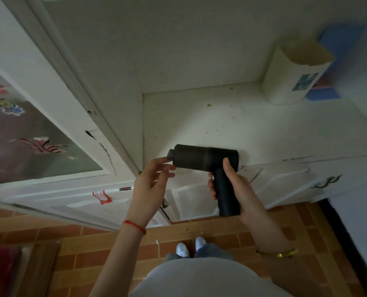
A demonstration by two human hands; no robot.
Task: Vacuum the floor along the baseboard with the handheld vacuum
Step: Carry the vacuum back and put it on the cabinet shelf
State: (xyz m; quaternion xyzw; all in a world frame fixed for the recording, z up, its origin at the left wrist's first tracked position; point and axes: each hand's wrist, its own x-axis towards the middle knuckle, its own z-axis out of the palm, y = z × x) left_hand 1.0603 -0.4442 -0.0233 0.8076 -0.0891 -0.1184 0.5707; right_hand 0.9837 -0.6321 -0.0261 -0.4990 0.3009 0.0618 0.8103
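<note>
I stand in a home: white cabinets with a dusty counter top, stickers on a glass-paned cupboard door, and a brick-patterned tile floor underfoot.

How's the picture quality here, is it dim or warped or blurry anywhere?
Head view: dim, flat indoor light, no glare. The black vacuum and both hands, left and right, are fairly sharp. The wide lens bends the cabinet edges and stretches the corners. The white box at upper right looks soft and smeared.
</note>
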